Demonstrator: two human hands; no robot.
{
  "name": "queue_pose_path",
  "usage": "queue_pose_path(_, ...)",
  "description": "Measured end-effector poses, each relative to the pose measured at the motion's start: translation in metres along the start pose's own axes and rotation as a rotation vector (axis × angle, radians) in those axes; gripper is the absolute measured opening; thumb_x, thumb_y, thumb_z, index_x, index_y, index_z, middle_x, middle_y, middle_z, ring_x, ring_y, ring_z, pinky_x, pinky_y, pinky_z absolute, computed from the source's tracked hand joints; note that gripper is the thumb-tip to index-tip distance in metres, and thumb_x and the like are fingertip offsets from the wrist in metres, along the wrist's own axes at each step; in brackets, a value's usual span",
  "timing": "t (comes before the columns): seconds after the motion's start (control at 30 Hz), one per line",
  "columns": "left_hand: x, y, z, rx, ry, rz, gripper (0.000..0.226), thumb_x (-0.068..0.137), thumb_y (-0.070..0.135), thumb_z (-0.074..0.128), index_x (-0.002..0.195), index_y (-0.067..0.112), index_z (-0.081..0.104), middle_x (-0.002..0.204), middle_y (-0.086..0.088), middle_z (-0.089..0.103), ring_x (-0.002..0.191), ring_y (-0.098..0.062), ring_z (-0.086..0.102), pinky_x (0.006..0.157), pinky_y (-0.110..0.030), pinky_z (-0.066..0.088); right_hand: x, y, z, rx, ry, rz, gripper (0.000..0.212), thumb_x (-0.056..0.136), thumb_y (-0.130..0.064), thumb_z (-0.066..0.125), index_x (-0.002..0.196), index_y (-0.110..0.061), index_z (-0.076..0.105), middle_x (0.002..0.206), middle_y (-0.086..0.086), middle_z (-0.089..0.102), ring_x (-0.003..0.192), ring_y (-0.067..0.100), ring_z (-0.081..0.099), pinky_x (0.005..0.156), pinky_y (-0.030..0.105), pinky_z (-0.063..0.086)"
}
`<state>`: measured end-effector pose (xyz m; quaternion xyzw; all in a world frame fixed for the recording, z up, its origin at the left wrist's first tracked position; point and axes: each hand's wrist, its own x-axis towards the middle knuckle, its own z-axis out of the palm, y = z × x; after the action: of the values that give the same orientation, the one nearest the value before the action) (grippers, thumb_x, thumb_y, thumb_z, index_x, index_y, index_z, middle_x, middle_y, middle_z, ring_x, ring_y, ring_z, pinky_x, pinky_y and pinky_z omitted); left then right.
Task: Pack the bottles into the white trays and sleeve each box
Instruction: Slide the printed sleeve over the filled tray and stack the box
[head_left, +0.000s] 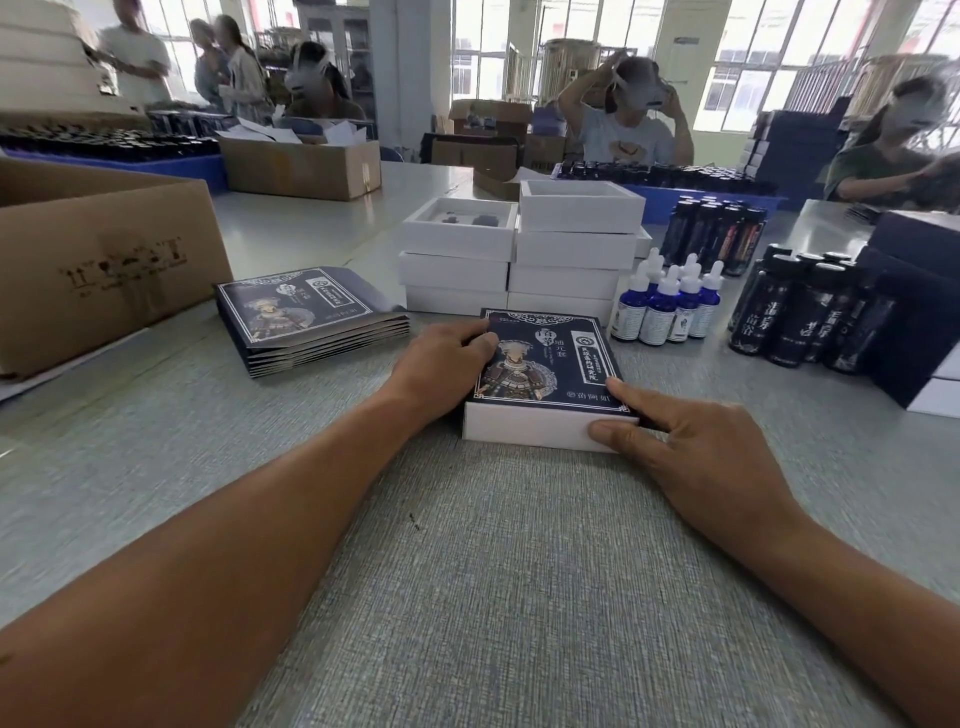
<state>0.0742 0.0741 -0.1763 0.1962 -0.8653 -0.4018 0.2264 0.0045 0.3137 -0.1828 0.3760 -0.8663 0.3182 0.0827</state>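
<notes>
Head view, left hand (441, 364) flat on sleeve (545, 358), grip released, right hand (691, 447) pinching box (524, 423) corner

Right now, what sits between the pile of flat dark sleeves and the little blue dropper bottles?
In the head view, stacked white trays stand between the flat sleeves and the blue dropper bottles; nearer the person, the sleeved box also lies there.
</notes>
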Motion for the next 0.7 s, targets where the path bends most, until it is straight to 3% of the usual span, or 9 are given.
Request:
queue_pose_path(0.13, -0.0009, 0.0005, 0.0003, -0.013, -0.003, -0.009, 0.025, 0.1, 0.034, 0.05, 0.114, 0.026, 0.07, 0.102, 0.007, 0.072, 0.096, -0.016, 0.066, 0.096, -0.043, 0.05, -0.0012, -0.0004, 0.0, 0.01, 0.013, -0.001, 0.057, 0.079, -0.064, 0.061, 0.13, -0.038, 0.06, 0.119, -0.006, 0.07, 0.096, 0.009, 0.068, 0.093, 0.036, 0.052)
queue_pose_path(0.3, -0.0007, 0.0001, 0.0003, -0.01, -0.022, 0.002, 0.024, 0.1, 0.034, 0.049, 0.111, 0.029, 0.07, 0.098, 0.011, 0.072, 0.093, -0.013, 0.066, 0.094, -0.043, 0.051, -0.0018, -0.0001, 0.0001, 0.015, 0.016, -0.003, 0.056, 0.08, -0.062, 0.063, 0.13, -0.036, 0.061, 0.118, -0.007, 0.07, 0.096, 0.008, 0.069, 0.093, 0.036, 0.052)
queue_pose_path(0.47, -0.0006, 0.0002, 0.0015, 0.013, -0.009, -0.017, 0.029, 0.1, 0.035, 0.05, 0.125, 0.03, 0.065, 0.108, 0.009, 0.07, 0.099, -0.016, 0.064, 0.096, -0.039, 0.049, -0.002, 0.0021, 0.0013, 0.045, 0.016, -0.004, 0.056, 0.079, -0.06, 0.065, 0.13, -0.037, 0.061, 0.119, -0.011, 0.07, 0.097, 0.004, 0.068, 0.093, 0.03, 0.051)
queue_pose_path(0.6, -0.0012, 0.0003, 0.0047, 0.032, 0.026, -0.005, 0.027, 0.101, 0.033, 0.049, 0.121, 0.029, 0.066, 0.095, 0.016, 0.063, 0.094, -0.012, 0.06, 0.087, -0.031, 0.046, -0.0004, 0.0034, 0.0001, 0.08, 0.006, 0.007, 0.053, 0.081, -0.056, 0.07, 0.129, -0.037, 0.062, 0.11, -0.028, 0.068, 0.087, -0.01, 0.063, 0.085, 0.019, 0.051)
queue_pose_path(0.7, 0.0005, -0.0009, 0.0097, -0.01, -0.013, -0.029, 0.023, 0.101, 0.033, 0.045, 0.112, 0.028, 0.065, 0.099, 0.005, 0.071, 0.093, -0.019, 0.065, 0.09, -0.042, 0.051, 0.0003, 0.0035, -0.002, 0.087, -0.032, 0.05, 0.046, 0.083, -0.057, 0.068, 0.123, -0.035, 0.066, 0.108, -0.023, 0.071, 0.089, -0.008, 0.063, 0.083, 0.022, 0.053)
